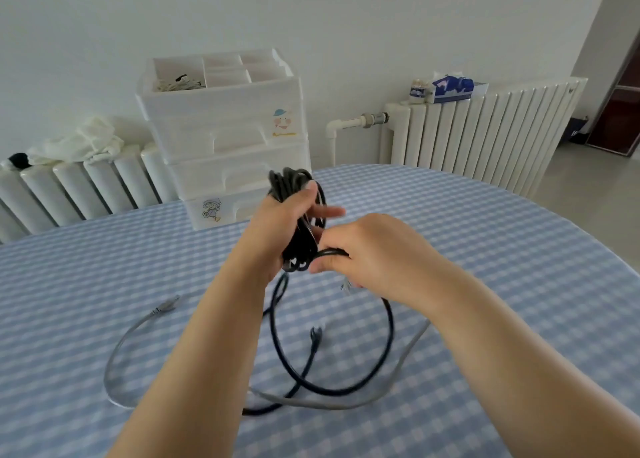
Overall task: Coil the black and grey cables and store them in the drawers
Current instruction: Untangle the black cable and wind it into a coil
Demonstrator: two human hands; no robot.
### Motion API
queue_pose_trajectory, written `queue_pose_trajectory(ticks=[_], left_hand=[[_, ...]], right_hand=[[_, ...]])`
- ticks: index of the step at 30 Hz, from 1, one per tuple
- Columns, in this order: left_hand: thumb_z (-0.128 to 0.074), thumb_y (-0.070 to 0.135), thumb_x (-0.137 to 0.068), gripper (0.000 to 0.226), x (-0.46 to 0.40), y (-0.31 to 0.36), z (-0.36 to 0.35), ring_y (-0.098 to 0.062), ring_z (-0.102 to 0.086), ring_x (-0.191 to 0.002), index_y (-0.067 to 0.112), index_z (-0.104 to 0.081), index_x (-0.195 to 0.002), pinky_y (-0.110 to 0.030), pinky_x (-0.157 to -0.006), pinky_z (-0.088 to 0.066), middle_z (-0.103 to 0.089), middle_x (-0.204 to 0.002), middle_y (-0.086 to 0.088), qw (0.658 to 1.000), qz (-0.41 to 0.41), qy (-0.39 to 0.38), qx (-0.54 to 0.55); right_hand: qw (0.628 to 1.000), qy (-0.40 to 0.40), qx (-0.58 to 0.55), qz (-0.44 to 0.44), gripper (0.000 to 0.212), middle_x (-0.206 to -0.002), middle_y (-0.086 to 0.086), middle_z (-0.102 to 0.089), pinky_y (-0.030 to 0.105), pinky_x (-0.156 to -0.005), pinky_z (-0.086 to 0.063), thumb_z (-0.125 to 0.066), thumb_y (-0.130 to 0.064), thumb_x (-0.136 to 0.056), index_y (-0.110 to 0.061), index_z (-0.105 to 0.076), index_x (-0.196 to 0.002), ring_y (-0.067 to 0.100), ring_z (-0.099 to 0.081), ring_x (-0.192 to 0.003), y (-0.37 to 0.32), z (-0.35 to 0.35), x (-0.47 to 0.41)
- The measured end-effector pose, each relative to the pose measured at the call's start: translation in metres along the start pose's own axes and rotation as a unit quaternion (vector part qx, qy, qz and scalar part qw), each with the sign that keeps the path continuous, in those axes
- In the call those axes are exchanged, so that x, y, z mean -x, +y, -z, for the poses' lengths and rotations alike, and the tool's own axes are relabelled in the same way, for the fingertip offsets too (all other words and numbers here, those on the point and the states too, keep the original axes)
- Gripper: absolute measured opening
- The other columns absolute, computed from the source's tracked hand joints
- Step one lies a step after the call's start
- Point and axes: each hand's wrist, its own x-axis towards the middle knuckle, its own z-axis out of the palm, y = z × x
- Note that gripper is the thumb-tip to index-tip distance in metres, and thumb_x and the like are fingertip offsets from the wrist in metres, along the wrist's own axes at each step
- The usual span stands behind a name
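My left hand [282,222] grips a bundle of black cable [294,189] coiled in several loops, held upright above the table. My right hand [367,250] pinches a strand of the same black cable just beside the bundle's lower end. The loose rest of the black cable hangs down in a wide loop onto the table, its plug end [316,334] lying there. A grey cable [117,350] lies uncoiled on the checked tablecloth, curving under both forearms. The white drawer unit [235,153] stands at the table's far edge, its drawers closed.
The blue-and-white checked table [485,250] fills the foreground. The drawer unit's top tray [214,73] holds small items. White radiators [485,128] line the wall behind, with cloth on the left one and a tissue pack [452,85] on the right one.
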Motion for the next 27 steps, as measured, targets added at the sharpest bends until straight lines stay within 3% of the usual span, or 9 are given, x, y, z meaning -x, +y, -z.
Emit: queue_pose_trajectory(ticks=[2,5,11,14,17,19,21,24,27], left_hand=[[-0.048,0.055,-0.092,0.049,0.001,-0.004,-0.004,-0.019,-0.058,-0.060,0.008,-0.054,-0.080,-0.031,-0.063,-0.047,-0.065,-0.063,-0.001,0.995,0.011,-0.027,-0.090],[-0.038,0.083,-0.071,0.076,0.002,-0.010,-0.011,-0.022,-0.052,-0.060,0.008,-0.052,-0.070,-0.029,-0.059,-0.043,-0.051,-0.062,-0.010,0.988,0.030,-0.098,-0.117],[0.000,0.076,-0.077,0.093,0.006,-0.012,-0.016,-0.020,-0.052,-0.041,0.004,-0.050,-0.045,-0.025,-0.053,-0.046,-0.050,-0.041,-0.013,0.969,0.017,-0.212,-0.123],[0.002,0.080,-0.068,0.091,0.007,-0.011,-0.013,-0.019,-0.047,-0.037,0.008,-0.047,-0.041,-0.028,-0.054,-0.045,-0.047,-0.038,-0.007,0.954,0.016,-0.261,-0.149],[0.001,0.079,-0.066,0.087,0.008,-0.009,-0.011,-0.016,-0.042,-0.036,0.019,-0.058,-0.043,-0.026,-0.050,-0.041,-0.043,-0.037,0.000,0.943,0.007,-0.290,-0.164],[-0.008,0.082,-0.070,0.090,0.004,-0.011,-0.005,-0.014,-0.041,-0.036,0.018,-0.071,-0.065,-0.026,-0.048,-0.039,-0.042,-0.040,0.000,0.941,0.003,-0.293,-0.168],[-0.029,0.090,-0.065,0.101,0.000,-0.014,0.002,-0.015,-0.043,-0.037,0.000,-0.067,-0.094,-0.025,-0.046,-0.039,-0.043,-0.045,-0.004,0.939,0.001,-0.299,-0.170],[-0.051,0.086,-0.060,0.070,0.002,-0.012,0.007,-0.012,-0.045,-0.036,0.017,-0.061,-0.052,-0.018,-0.044,-0.039,-0.047,-0.041,-0.001,0.924,-0.002,-0.318,-0.213],[-0.066,0.046,-0.084,0.041,0.007,-0.007,0.004,-0.014,-0.044,-0.038,0.027,-0.060,-0.048,-0.019,-0.048,-0.039,-0.048,-0.041,0.002,0.906,0.005,-0.332,-0.263]], right_hand=[[1.000,-0.002,0.008,0.010,0.027,-0.057,-0.010,-0.049,0.021,-0.055,-0.035,-0.059,-0.049,-0.088,-0.024,-0.069,-0.088,0.002,-0.045,-0.055,-0.003,-0.002,0.000],[1.000,0.017,-0.011,0.004,0.029,-0.060,-0.008,-0.058,0.022,-0.056,-0.036,-0.064,-0.056,-0.080,-0.027,-0.061,-0.077,0.002,-0.050,-0.058,-0.005,-0.001,-0.001],[0.993,0.056,-0.091,-0.051,0.052,-0.060,-0.007,-0.069,0.025,-0.056,-0.041,-0.074,-0.062,-0.065,-0.022,-0.041,-0.070,0.005,-0.061,-0.061,0.010,-0.004,-0.005],[0.966,0.016,-0.249,-0.067,0.035,-0.066,-0.006,-0.073,0.034,-0.069,-0.053,-0.077,-0.045,-0.072,-0.020,-0.053,-0.075,0.009,-0.070,-0.069,0.020,-0.004,-0.009],[0.938,0.012,-0.338,-0.078,0.017,-0.071,-0.003,-0.074,0.031,-0.059,-0.055,-0.078,-0.032,-0.077,-0.022,-0.065,-0.079,0.017,-0.071,-0.068,0.026,0.000,-0.010],[0.933,0.005,-0.352,-0.075,0.012,-0.065,-0.005,-0.069,0.026,-0.051,-0.050,-0.076,-0.026,-0.080,-0.020,-0.067,-0.085,0.011,-0.062,-0.055,0.029,0.000,-0.011],[0.925,-0.012,-0.373,-0.065,0.014,-0.059,-0.006,-0.059,0.021,-0.045,-0.039,-0.073,-0.022,-0.083,-0.019,-0.065,-0.094,0.007,-0.048,-0.047,0.032,0.000,-0.011],[0.894,-0.066,-0.440,-0.060,0.015,-0.071,0.007,-0.054,0.019,-0.043,-0.027,-0.068,-0.014,-0.087,-0.017,-0.061,-0.100,0.008,-0.039,-0.052,0.041,0.002,-0.010],[0.920,-0.098,-0.369,-0.090,0.018,-0.072,0.010,-0.056,0.022,-0.045,-0.027,-0.070,-0.023,-0.086,-0.016,-0.060,-0.099,0.010,-0.039,-0.052,0.045,0.006,-0.008]])
